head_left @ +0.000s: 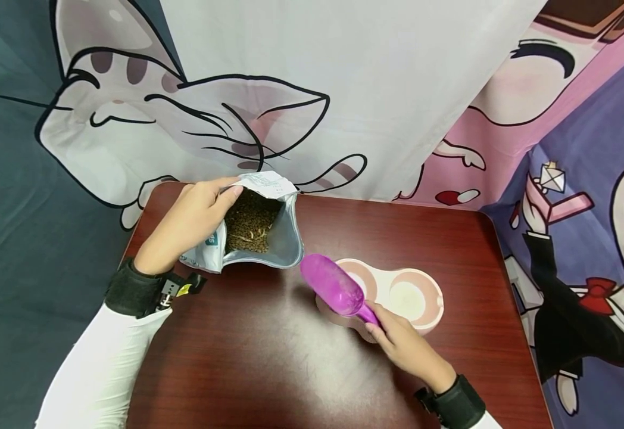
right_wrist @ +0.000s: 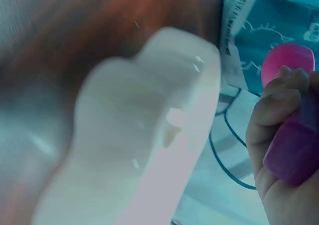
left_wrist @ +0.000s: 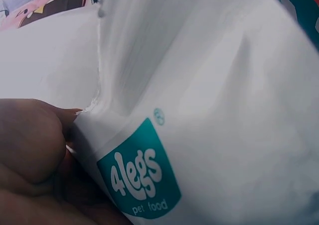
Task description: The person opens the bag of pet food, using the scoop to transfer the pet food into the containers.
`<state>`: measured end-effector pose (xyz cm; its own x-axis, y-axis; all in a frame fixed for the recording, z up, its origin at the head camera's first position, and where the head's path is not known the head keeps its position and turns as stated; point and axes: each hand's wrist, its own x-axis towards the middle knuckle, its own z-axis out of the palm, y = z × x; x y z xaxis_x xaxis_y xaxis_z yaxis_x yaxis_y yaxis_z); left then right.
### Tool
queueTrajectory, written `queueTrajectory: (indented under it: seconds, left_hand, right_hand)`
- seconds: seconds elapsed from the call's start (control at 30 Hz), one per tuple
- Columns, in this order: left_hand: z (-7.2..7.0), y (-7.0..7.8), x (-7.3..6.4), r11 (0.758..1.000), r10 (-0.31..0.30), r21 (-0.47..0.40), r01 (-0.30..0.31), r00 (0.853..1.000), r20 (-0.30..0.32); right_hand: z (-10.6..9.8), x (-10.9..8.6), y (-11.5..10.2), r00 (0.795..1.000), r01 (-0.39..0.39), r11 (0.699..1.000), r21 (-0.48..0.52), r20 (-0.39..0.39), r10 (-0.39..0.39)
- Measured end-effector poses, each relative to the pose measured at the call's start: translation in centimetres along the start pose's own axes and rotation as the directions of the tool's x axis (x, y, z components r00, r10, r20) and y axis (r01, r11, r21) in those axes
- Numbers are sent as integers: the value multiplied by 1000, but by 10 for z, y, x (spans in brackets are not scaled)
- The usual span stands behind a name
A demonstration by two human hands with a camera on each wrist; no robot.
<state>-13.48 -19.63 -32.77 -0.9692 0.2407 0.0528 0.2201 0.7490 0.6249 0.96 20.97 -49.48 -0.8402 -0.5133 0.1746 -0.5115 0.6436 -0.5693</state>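
One open pet-food bag stands near the desk's far left corner. One purple scoop and one double-well feeding dish, counting two round bowls, lie toward the right edge. Two hands: left hand, right hand.

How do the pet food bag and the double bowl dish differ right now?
The pet food bag stands open with brown kibble inside; the double bowl dish lies flat, and its one clearly visible well looks empty. The bag is white and silvery with a teal label, the dish white with pinkish wells. The left hand grips the bag's rim; the right hand holds a purple scoop over the dish. Both rest on the dark red table.
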Motion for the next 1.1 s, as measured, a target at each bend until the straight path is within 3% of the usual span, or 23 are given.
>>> queueTrajectory:
  seconds: [0.43, 1.1]
  left_hand:
    - [2, 2, 0, 1000, -6, -6, 6, 1000, 0]
    - [3, 4, 0, 1000, -6, 17, 6, 1000, 13]
  right_hand:
    - [-56, 29, 1, 1000, -5, 998, -67, 9, 5]
    - [-125, 76, -38, 991, 94, 989, -113, 105, -82]
